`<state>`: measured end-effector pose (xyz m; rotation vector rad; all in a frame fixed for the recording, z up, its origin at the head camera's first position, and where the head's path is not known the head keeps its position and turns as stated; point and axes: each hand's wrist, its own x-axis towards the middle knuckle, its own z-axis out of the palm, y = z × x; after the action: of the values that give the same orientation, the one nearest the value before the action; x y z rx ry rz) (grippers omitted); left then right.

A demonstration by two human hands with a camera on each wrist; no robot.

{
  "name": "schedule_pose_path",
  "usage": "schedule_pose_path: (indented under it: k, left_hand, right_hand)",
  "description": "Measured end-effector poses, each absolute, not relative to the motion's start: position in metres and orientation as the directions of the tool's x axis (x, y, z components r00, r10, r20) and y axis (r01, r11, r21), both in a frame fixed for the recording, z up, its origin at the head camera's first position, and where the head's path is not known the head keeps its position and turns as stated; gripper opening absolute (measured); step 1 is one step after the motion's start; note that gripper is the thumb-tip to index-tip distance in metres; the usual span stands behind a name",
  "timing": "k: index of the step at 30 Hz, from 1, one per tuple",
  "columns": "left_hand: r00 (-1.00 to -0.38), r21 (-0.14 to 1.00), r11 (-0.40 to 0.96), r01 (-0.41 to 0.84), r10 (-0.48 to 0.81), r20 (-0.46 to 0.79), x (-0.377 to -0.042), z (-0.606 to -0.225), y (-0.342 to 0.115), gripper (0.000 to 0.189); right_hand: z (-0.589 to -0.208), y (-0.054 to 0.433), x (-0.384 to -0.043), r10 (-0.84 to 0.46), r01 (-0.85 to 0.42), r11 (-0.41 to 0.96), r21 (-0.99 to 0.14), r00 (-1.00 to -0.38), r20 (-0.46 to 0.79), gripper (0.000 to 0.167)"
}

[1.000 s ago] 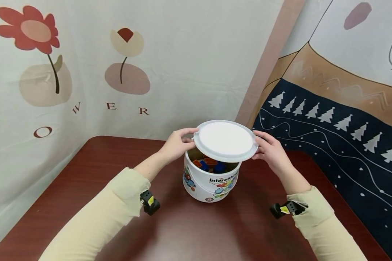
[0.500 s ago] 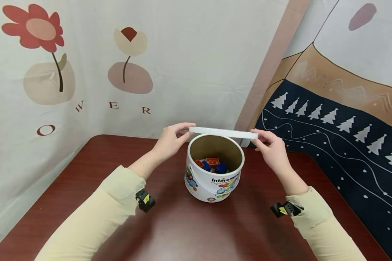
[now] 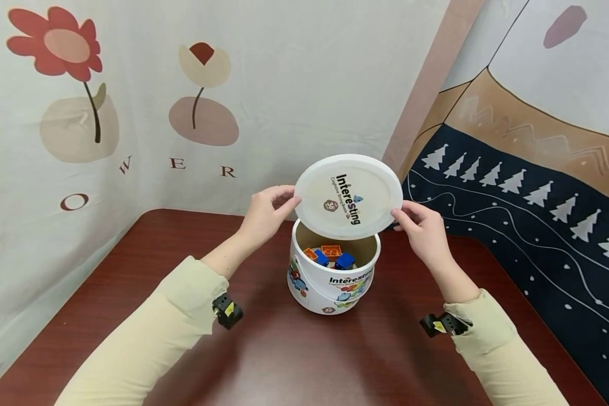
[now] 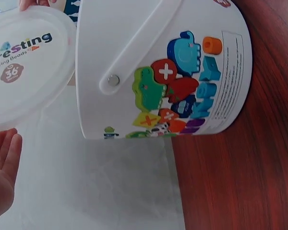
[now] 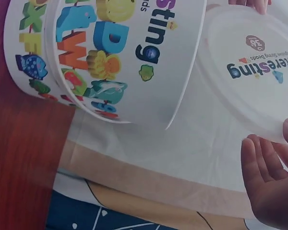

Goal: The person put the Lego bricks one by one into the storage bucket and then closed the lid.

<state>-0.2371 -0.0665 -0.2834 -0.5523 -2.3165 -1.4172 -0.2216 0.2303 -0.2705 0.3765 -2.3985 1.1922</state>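
Note:
A round white lid (image 3: 325,189) printed "Interesting" is held tilted above the back of a white bucket (image 3: 309,299), its printed face toward me. My left hand (image 3: 268,217) pinches the lid's left edge between thumb and fingers. At the right edge my right hand (image 3: 422,228) grips it the same way, thumb in front. Inside the open bucket lie orange blocks (image 3: 331,252) and blue blocks (image 3: 345,261). Colourful toy pictures and a white carrying handle (image 4: 139,48) show on the bucket's side in the left wrist view.
The bucket stands on a dark red-brown wooden table (image 3: 304,361). Behind it hangs a pale cloth (image 3: 284,101) with flower prints, and at the right a dark blue cloth (image 3: 512,225) with white trees. Each sleeve cuff carries a small black camera (image 3: 227,311).
The lid has gone from lying almost flat over the bucket, to edge-on behind its rim, to tilted up with its printed face showing. Both hands keep hold of it; the bucket stays in place.

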Motion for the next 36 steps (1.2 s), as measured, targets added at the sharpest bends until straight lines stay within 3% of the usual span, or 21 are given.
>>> schedule_pose_path:
  k: [6,12,30,36]
  left_hand:
    - [-0.880,0.821,0.339,0.459,0.044,0.474,-0.239,-0.283,-0.058,0.038]
    - [-0.930,0.883,0.311,0.352,0.010,0.367,-0.238,-0.287,-0.053,0.034]
    - [-0.990,0.897,0.420,0.140,0.043,0.134,-0.238,-0.323,-0.051,0.043]
    - [-0.992,0.897,0.425,0.121,0.018,0.125,-0.238,-0.330,-0.050,0.042]
  right_hand:
    - [-0.273,0.223,-0.226,0.058,-0.367,0.470,-0.803,-0.894,0.443,0.035]
    - [-0.278,0.220,-0.232,0.085,-0.223,0.431,-0.875,-0.955,0.285,0.038]
    - [-0.306,0.221,-0.242,0.072,-0.001,0.533,-0.846,-0.996,0.047,0.038]
    - [-0.308,0.219,-0.242,0.069,0.019,0.542,-0.840,-0.997,0.023,0.041]
